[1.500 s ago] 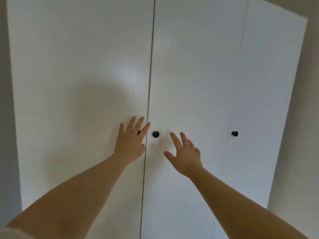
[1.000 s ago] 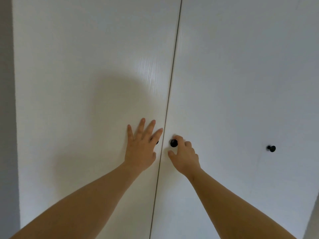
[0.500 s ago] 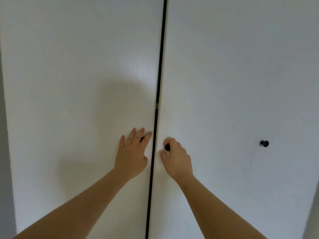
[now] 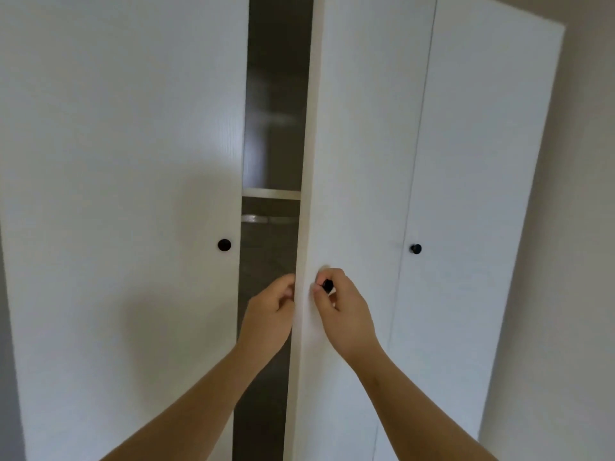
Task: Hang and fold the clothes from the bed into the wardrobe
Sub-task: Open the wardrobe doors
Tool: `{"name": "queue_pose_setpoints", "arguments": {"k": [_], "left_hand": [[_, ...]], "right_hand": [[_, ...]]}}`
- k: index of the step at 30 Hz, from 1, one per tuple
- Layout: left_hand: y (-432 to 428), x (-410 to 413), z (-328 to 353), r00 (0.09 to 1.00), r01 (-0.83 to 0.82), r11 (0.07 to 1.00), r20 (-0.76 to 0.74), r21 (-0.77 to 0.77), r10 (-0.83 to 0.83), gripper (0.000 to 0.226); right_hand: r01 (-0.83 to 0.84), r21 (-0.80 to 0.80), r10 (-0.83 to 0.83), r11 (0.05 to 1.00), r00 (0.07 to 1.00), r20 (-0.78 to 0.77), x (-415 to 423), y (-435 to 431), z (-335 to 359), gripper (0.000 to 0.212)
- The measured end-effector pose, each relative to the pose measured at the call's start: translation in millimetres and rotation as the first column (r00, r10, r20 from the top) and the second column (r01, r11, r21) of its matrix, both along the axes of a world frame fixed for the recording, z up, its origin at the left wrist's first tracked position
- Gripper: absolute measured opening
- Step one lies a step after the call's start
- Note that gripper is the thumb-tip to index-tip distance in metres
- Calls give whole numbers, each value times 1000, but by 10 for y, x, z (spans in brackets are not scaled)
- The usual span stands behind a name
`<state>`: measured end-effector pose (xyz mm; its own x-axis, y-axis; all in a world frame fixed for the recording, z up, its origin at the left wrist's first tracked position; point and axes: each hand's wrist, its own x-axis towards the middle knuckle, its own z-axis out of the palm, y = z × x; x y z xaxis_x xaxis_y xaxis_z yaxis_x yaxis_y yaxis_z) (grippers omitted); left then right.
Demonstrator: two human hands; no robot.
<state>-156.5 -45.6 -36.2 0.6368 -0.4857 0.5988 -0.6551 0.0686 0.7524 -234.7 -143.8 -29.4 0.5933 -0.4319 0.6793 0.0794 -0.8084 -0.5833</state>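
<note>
A tall white wardrobe fills the view. Its middle door (image 4: pixel 359 161) stands pulled out from the frame, leaving a dark gap beside the left door (image 4: pixel 126 161). My right hand (image 4: pixel 342 307) pinches the black knob (image 4: pixel 327 285) of the middle door. My left hand (image 4: pixel 271 311) curls its fingers round that door's free edge, just left of the knob. Inside the gap a pale shelf (image 4: pixel 271 194) and a metal rail (image 4: pixel 256 218) show. No clothes are in view.
The left door carries a black knob (image 4: pixel 224 244) and stays flush. A third door (image 4: pixel 482 194) on the right is flush too, with its own knob (image 4: pixel 415 249). Grey wall (image 4: pixel 582 261) lies beyond the wardrobe's right side.
The middle door has swung outward, widening a thin slit into a broad gap. My left hand left the left door and took the middle door's edge; my right hand kept the knob.
</note>
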Motion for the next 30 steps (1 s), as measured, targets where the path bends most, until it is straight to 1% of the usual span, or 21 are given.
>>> {"name": "queue_pose_setpoints", "arguments": {"k": [2, 4, 7, 9, 11, 13, 15, 18, 20, 22, 25, 28, 30], "left_hand": [[-56, -300, -28, 998, 51, 999, -36, 15, -51, 32], [-114, -581, -43, 990, 117, 993, -79, 34, -114, 34], [-241, -955, -66, 958, 245, 965, -173, 95, -226, 34], [-316, -1187, -81, 945, 295, 942, -195, 162, -263, 33], [-381, -1394, -84, 934, 324, 929, -215, 180, -285, 35], [-434, -1587, -68, 924, 341, 924, -246, 174, -295, 39], [-474, -1766, -44, 910, 361, 918, -276, 166, -308, 43], [-537, -1975, -3, 901, 388, 905, -278, 175, -333, 48], [-580, -2049, 34, 904, 385, 907, -270, 169, -333, 47], [-617, -2083, 68, 914, 362, 914, -262, 183, -310, 45], [-590, -2070, 72, 933, 321, 920, -241, 224, -267, 36], [-518, -1929, 27, 959, 260, 925, -187, 277, -213, 27], [-448, -1774, 8, 976, 202, 936, -135, 290, -169, 25]], "right_hand": [[6, 30, -7, 1000, 1000, 10, -296, -46, 3, 10], [33, 56, -34, 998, 999, 21, -596, -112, 5, 12], [125, 84, -126, 989, 992, 4, -1045, -257, 7, 4], [196, 92, -195, 976, 981, -20, -1328, -349, 28, 4], [261, 110, -259, 959, 965, -30, -1588, -416, 61, 7], [336, 161, -337, 928, 941, -18, -1816, -456, 75, 11], [411, 197, -417, 890, 909, -12, -1992, -474, 60, 20], [450, 217, -444, 866, 892, -82, -2187, -482, 43, 28], [446, 220, -429, 867, 895, -126, -2276, -485, 62, 36], [473, 165, -449, 866, 879, -160, -2334, -487, 91, 44], [474, 76, -453, 877, 870, -196, -2344, -433, 93, 43], [426, 53, -405, 903, 887, -223, -2244, -355, 73, 38], [403, 58, -378, 914, 893, -243, -2119, -302, 70, 36]]}}
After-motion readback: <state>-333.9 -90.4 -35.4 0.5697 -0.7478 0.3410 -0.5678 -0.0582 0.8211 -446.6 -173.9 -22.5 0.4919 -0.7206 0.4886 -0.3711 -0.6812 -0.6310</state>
